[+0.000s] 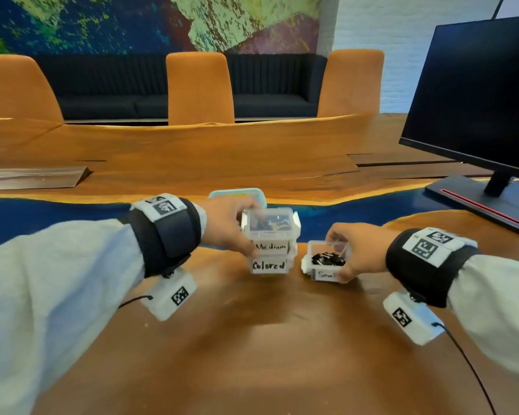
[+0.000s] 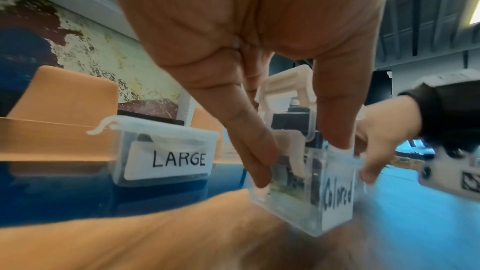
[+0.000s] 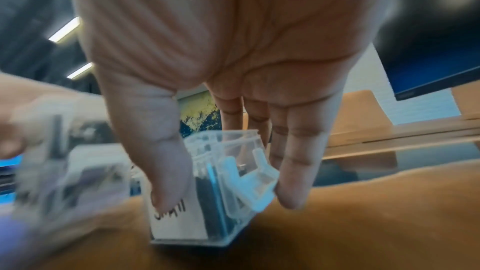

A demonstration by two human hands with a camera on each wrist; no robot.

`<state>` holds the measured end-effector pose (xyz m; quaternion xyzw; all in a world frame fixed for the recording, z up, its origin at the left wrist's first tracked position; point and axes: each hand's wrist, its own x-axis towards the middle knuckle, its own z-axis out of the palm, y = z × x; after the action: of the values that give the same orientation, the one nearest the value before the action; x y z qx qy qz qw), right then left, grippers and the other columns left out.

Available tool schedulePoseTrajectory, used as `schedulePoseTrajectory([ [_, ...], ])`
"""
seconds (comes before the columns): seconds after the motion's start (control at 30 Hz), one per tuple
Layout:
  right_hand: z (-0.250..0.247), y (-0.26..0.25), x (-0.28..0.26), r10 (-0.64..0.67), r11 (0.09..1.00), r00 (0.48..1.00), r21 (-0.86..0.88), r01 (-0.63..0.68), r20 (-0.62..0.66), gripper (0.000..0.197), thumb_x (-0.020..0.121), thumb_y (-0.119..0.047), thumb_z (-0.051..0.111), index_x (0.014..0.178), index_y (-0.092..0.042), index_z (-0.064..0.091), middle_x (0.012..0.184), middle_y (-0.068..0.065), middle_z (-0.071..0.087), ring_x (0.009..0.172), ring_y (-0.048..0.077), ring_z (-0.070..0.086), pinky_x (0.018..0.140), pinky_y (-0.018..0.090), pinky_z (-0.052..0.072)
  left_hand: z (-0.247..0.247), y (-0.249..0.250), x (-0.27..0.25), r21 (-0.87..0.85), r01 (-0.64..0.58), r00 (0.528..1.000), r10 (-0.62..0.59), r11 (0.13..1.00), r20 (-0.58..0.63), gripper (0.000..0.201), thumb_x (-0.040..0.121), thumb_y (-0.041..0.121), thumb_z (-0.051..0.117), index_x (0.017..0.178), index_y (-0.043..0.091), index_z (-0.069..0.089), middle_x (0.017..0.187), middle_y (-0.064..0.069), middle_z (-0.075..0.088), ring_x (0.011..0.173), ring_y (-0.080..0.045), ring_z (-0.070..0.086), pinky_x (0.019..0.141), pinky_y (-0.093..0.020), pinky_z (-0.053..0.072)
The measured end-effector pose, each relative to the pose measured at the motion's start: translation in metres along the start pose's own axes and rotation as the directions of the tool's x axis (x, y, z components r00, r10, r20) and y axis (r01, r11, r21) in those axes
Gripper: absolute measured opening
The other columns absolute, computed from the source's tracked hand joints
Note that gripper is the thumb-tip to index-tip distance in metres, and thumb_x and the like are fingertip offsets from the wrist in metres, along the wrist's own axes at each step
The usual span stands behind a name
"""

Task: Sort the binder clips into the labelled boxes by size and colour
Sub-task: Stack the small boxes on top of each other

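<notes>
At the centre left of the head view, the left hand (image 1: 226, 226) grips the two stacked boxes, "Medium" box (image 1: 271, 235) on "Colored" box (image 1: 269, 265); fingers pinch the lower one. This stack could tip if the hand pulls only one box. Behind it stands the "Large" box (image 2: 166, 151). At the centre right, the right hand (image 1: 358, 250) holds the open "Small" box (image 1: 324, 266) between thumb and fingers. Its black binder clips (image 1: 328, 259) may spill, because no lid covers them.

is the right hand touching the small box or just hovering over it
Touching. The right wrist view shows the right hand with its thumb pressed on the label of the small box and fingers against the opposite side.
</notes>
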<state>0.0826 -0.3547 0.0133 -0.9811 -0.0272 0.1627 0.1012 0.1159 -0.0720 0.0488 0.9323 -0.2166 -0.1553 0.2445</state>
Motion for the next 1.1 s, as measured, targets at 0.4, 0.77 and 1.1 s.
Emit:
schedulePoseTrajectory([
  [0.4,0.021,-0.007,-0.004,-0.078,0.964,0.997,0.258,0.069,0.023,0.075,0.057,-0.037,0.094,0.121,-0.031,0.056,0.114,-0.015,0.064,0.103,0.004,0.064,0.093,0.031,0.053,0.017,0.027,0.017,-0.247,-0.081,0.996,0.090,0.966,0.025,0.062,0.066,0.007,0.093,0.116,0.024,0.059,0.105,0.007,0.072,0.097,-0.010,0.070,0.087,-0.034,0.056],
  [0.77,0.022,0.001,-0.002,-0.089,0.971,0.996,0.225,0.081,0.027,0.053,0.073,-0.053,0.081,0.118,-0.034,0.060,0.106,-0.014,0.066,0.096,0.008,0.063,0.091,0.036,0.056,0.016,0.032,0.013,-0.279,-0.044,0.993,0.072,0.959,0.089,0.057,0.073,-0.009,0.083,0.119,0.006,0.053,0.092,-0.001,0.068,0.066,0.005,0.068,0.056,-0.010,0.049],
  [1.1,0.021,-0.008,0.005,-0.104,0.948,0.985,0.314,0.057,0.137,0.039,0.081,-0.030,0.079,0.116,-0.035,0.060,0.100,-0.013,0.063,0.089,0.009,0.063,0.072,0.025,0.055,0.016,0.018,0.011,-0.386,0.127,0.947,0.004,0.914,0.321,0.093,0.060,0.050,0.092,0.140,0.030,0.047,0.133,-0.018,0.059,0.098,-0.028,0.068,0.084,-0.039,0.061],
])
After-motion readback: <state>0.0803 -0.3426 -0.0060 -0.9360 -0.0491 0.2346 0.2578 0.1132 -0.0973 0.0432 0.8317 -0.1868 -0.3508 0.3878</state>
